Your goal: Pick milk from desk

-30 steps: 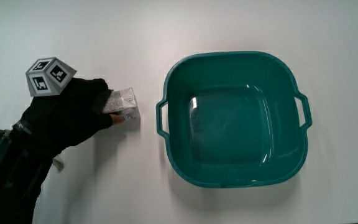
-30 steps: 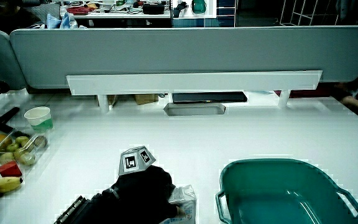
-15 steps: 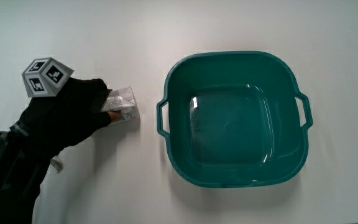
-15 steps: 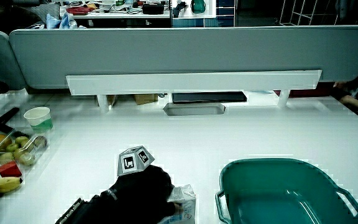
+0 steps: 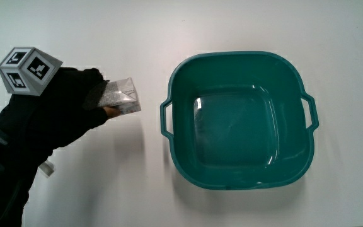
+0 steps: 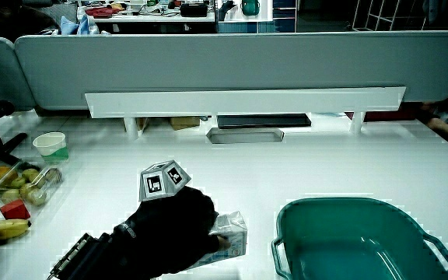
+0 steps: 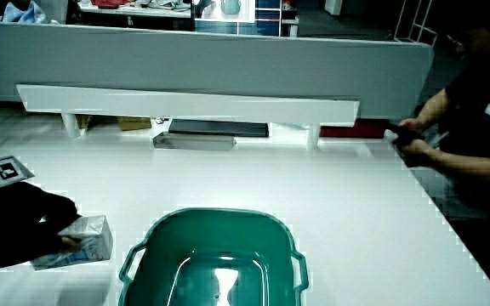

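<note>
Grey-white milk carton [image 5: 123,98] gripped by the gloved hand [image 5: 62,113], seemingly just off the white counter [image 5: 244,25], beside the teal tub [image 5: 238,183]. Best lifted straight up, squeezed gently, kept level, clear of the tub rim.

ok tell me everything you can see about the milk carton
The milk carton is a small box, silvery grey on its upward face in the main view, pale with blue print low on its side in a side view. It looks like coated card, closed and undented. The hand grips one end and holds it tilted; it seems just off the table, beside the teal basin without touching it.
</note>
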Motion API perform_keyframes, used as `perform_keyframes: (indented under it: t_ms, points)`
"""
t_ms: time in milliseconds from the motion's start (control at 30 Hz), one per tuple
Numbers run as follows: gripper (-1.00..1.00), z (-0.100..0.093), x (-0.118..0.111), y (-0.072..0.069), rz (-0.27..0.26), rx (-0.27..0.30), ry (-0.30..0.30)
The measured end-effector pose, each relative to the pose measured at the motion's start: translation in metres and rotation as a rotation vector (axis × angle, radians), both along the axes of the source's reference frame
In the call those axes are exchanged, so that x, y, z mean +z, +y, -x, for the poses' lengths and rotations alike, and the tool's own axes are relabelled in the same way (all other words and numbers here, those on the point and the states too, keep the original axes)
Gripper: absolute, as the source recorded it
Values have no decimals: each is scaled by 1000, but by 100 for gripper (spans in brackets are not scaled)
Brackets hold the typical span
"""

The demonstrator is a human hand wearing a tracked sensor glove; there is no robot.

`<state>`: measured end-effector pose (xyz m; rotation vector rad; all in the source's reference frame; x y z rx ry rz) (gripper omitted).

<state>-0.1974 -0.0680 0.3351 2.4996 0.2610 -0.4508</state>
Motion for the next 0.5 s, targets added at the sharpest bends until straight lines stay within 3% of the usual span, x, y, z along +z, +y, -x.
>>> perform_keyframes:
  t_ms: [100,167,200,233,267,300,367,400,433,467,500]
  points:
    - [100,-9,-12,1,-11,13,34]
    - [100,-14,-14,1,31,-27,54]
    - [100,-18,-15,0,16,-18,96]
    - [100,-23,-20,0,2,4,81]
    - [100,-25,-18,0,28,-30,116]
    - [100,-28,-16,-2,29,-34,79]
    - [100,-39,-20,-2,41,-44,129]
    - [100,-47,-27,-4,5,44,133]
    - [100,-52,-28,-5,-46,84,79]
    - [100,-59,-30,-4,15,70,246]
    - [100,-64,-34,-5,-114,134,192]
